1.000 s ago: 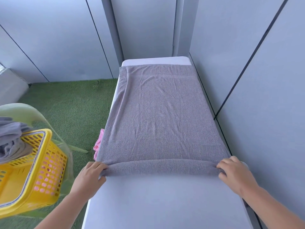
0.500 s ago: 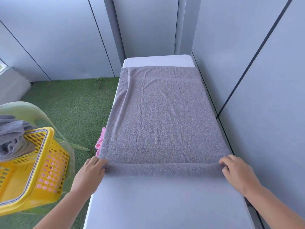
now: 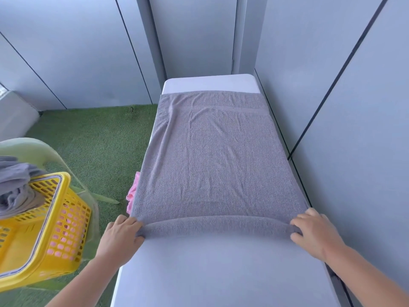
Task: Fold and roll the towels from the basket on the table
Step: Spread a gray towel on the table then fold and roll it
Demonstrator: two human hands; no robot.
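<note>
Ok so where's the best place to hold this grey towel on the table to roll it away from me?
Take the grey towel at both ends of its rolled near edge, coming from the near side, where the left hand and right hand grip now. The roll spans the full width, so end grips should turn it evenly.

You stand in a narrow utility nook: grey panelled walls close around a white table, artificial green turf covers the floor, a yellow laundry basket sits beside you.
</note>
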